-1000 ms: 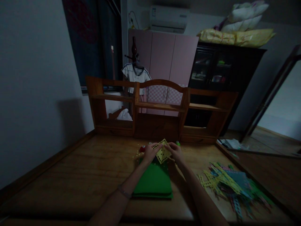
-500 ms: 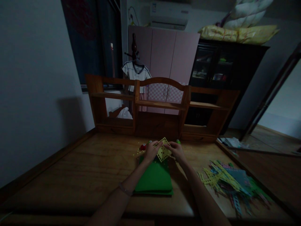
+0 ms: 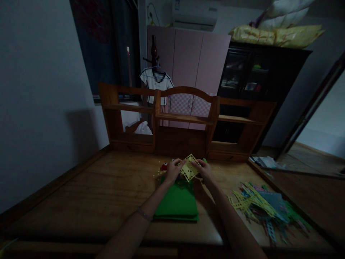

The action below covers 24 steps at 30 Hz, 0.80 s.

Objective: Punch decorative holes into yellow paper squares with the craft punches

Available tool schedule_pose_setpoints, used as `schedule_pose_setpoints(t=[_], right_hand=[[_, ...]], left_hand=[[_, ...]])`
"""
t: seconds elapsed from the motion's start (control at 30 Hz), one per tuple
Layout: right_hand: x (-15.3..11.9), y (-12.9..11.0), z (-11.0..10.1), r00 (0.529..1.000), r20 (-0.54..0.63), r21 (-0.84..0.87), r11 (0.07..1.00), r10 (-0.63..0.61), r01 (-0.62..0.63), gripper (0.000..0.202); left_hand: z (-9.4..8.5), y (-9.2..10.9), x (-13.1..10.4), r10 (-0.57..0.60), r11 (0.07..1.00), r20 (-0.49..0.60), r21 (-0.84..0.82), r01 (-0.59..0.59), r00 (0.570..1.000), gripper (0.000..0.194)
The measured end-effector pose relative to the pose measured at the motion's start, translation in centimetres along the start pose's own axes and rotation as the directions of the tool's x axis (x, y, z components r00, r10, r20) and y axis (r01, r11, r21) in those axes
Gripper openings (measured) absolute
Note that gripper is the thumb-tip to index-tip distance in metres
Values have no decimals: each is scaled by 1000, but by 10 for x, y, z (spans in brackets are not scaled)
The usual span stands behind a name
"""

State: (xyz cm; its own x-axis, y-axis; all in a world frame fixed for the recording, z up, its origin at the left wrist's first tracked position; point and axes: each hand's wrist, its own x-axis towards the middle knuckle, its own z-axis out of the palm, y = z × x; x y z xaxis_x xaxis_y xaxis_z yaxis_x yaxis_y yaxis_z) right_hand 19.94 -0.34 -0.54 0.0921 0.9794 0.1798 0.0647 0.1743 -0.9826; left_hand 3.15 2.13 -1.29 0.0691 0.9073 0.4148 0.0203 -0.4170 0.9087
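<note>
A yellow square sheet with punched holes along its edges (image 3: 189,170) is held up between my two hands, one corner pointing up. My left hand (image 3: 173,171) pinches its left side, fingers closed on it. On the opposite side, my right hand (image 3: 205,170) grips the sheet between thumb and fingers. Below them lies a stack of green sheets (image 3: 176,201) on the wooden desk. Just behind my left hand sits a small red object with a white eye (image 3: 164,166), and a green one (image 3: 205,160) shows behind my right hand. Small yellow bits are scattered near the red object.
A pile of cut strips and sheets in yellow, blue, pink and green (image 3: 260,207) lies on the desk's right side. A wooden shelf unit (image 3: 185,118) stands along the desk's back edge. A wall (image 3: 40,118) borders the left side.
The yellow sheet and both hands have shifted slightly up and to the right, and the sheet has tilted a little. Both hands keep their hold.
</note>
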Motion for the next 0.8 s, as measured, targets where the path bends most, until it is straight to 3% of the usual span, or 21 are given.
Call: schedule_pose_setpoints(t=[0.4, 0.6, 0.7, 0.8], right_hand=[[-3, -4, 1, 998, 7, 5, 998, 56, -56, 44], [-4, -8, 2, 996, -70, 38, 998, 55, -53, 45], [-3, -9, 0, 991, -130, 35, 999, -37, 42, 46], [-1, -8, -2, 984, -141, 15, 993, -111, 114, 44]], left_hand=[[-3, -1, 2, -67, 991, -114, -126, 53, 991, 40], [-5, -6, 2, -166, 944, -26, -293, 151, 986, 42], [-3, -8, 2, -211, 914, 50, -344, 215, 976, 45], [-1, -7, 1, -182, 925, 91, -321, 202, 979, 43]])
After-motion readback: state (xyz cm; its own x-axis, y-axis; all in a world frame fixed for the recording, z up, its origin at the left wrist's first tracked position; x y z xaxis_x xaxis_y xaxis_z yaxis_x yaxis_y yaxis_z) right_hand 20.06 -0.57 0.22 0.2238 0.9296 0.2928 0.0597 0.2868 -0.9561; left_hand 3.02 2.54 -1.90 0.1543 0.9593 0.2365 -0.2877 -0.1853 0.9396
